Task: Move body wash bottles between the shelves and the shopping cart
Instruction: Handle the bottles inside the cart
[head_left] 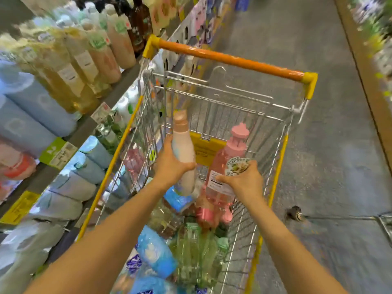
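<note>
Both my hands are over the wire shopping cart. My left hand grips a cream-white bottle with a tan pump cap, held upright above the cart's load. My right hand grips a clear pink bottle with a pink pump top and a round sticker, also upright. Below them the cart holds several more bottles and packs: blue refill packs, a green clear bottle and pink ones. The shelves on my left carry rows of body wash bottles.
The cart's orange handle lies at its far end. Shelves stacked with yellow, peach, brown and blue bottles run along the left. Grey aisle floor opens to the right. Part of another cart's wheel and frame shows at right.
</note>
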Motion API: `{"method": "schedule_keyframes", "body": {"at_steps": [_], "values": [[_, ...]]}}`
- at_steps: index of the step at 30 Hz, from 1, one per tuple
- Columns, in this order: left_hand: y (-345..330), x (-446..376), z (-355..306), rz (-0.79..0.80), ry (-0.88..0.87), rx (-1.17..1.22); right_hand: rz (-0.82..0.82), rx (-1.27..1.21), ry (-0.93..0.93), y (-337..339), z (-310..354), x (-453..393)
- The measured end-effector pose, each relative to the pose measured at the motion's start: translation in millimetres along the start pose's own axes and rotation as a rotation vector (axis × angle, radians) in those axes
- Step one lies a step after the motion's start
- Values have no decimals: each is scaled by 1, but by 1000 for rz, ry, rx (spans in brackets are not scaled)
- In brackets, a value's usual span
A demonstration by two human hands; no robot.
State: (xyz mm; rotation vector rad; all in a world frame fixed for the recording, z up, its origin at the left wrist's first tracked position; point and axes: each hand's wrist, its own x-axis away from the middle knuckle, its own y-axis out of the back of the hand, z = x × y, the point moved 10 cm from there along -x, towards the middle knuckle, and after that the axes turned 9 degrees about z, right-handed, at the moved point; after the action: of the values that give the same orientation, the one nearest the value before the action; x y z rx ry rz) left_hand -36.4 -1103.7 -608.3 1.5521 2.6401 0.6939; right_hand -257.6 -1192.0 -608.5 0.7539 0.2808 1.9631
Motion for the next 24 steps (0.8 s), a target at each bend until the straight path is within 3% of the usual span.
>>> {"method": "schedule_keyframes", "body": {"at_steps": [10, 16, 24], "values": [[-59, -76, 73, 48, 55, -38, 67, 119, -97, -60, -58, -91], [-64, -88, 117, -93, 144, 74, 43, 144, -101, -79, -68, -127], [-69, -115, 135, -87, 213, 6, 53, 164, -179, -97, -96, -147]]}}
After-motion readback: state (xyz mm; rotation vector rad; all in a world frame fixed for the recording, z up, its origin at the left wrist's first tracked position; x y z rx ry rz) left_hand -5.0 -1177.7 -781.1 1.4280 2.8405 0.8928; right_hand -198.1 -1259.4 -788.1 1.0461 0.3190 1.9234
